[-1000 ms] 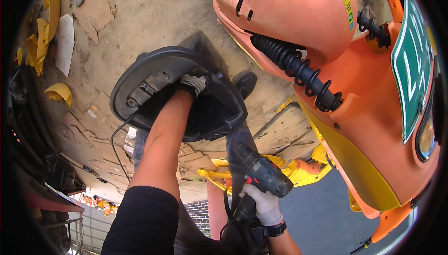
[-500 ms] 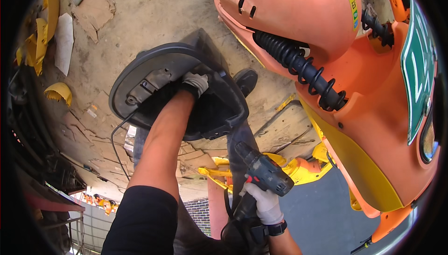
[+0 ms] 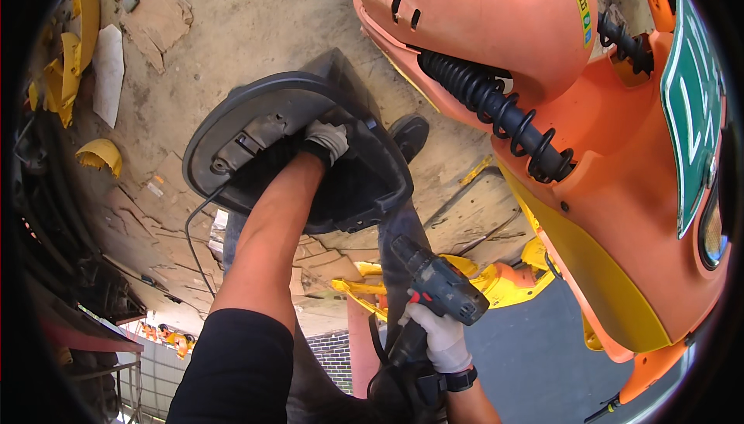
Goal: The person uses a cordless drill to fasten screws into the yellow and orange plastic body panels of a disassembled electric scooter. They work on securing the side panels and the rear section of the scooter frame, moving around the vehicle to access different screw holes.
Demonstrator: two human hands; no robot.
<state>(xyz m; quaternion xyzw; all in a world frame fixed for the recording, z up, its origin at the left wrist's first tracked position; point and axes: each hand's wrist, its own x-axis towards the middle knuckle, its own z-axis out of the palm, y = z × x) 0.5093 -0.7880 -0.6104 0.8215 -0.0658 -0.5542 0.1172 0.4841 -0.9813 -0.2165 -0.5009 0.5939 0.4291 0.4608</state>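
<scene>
A scooter seat with a black plastic storage bucket [image 3: 364, 184] is tilted in front of my legs, the seat's underside [image 3: 256, 110] and its metal latch plate facing me. My left hand [image 3: 328, 140], in a grey-white glove, reaches across the bucket's opening and is closed on its far inner edge; the fingertips are partly hidden. In my right hand [image 3: 440, 339], also gloved, is a dark cordless drill [image 3: 446, 284], gripped by its handle. The drill's chuck points up and left, just below the bucket, and touches nothing that I can see.
At the right stands an orange scooter body [image 3: 480, 21] with a black coil-spring shock absorber [image 3: 504, 110] and a green plate [image 3: 694, 114]. Broken yellow panels [image 3: 511, 280] and flattened cardboard [image 3: 159, 21] lie on the floor. A thin black cable [image 3: 195, 246] hangs from the seat.
Almost nothing differs; the view has shifted very slightly. Both hands keep their grip and place.
</scene>
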